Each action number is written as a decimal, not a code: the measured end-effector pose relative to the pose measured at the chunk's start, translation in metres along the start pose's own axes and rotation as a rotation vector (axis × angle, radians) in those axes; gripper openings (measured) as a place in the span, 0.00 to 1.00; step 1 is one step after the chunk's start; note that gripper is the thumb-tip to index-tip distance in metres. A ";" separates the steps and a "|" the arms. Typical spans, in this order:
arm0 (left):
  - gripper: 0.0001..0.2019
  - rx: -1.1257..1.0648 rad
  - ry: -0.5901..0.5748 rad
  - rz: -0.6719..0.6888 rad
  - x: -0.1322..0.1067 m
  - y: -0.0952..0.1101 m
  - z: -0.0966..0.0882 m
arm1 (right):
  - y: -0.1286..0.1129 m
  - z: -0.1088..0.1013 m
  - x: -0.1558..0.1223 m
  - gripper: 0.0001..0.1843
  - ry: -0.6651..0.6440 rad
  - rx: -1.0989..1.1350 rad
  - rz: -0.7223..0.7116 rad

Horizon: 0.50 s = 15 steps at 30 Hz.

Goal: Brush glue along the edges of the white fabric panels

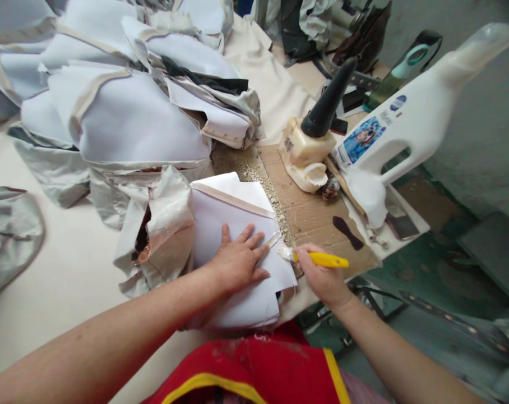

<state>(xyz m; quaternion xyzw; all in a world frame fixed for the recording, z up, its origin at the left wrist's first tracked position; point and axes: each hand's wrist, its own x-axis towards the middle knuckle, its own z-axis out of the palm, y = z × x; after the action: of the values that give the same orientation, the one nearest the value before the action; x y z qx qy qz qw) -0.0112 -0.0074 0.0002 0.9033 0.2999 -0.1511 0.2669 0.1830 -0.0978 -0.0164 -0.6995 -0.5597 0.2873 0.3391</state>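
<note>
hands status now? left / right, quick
Left hand: open, pressed flat on the white fabric piece.
Right hand: closed around a yellow-handled brush, bristles at the fabric's edge.

Two hands are in view: left hand (237,261) and right hand (322,278). One yellow-handled brush (317,258), one glue bottle (311,148) and one large white jug (410,120) are present. The stacked white pieces (132,118) are too many to count.

Cream tabletop (48,292) under even, soft light, brown cardboard sheet (309,216) at its right edge, grey wall (481,140) beyond that edge, green-grey floor (426,280) below the wall.
</note>
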 end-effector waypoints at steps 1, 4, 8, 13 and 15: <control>0.27 0.002 -0.001 0.002 0.000 0.000 0.000 | -0.001 -0.001 -0.010 0.16 -0.020 -0.006 0.009; 0.26 0.006 -0.010 0.007 0.000 0.001 0.000 | -0.006 -0.007 -0.046 0.16 -0.041 -0.038 0.025; 0.26 0.015 -0.005 0.006 0.001 0.000 0.000 | -0.012 -0.015 -0.069 0.15 -0.013 -0.067 0.006; 0.26 0.053 -0.006 -0.003 0.001 -0.001 0.003 | -0.010 -0.017 -0.065 0.13 0.044 -0.066 -0.023; 0.26 0.061 -0.016 -0.005 0.001 0.001 0.002 | -0.010 -0.019 -0.067 0.14 0.024 -0.059 -0.028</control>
<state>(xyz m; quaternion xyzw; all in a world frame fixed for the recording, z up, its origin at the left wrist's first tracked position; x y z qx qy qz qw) -0.0104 -0.0089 -0.0017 0.9091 0.2950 -0.1683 0.2412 0.1784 -0.1647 0.0046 -0.7047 -0.5735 0.2575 0.3290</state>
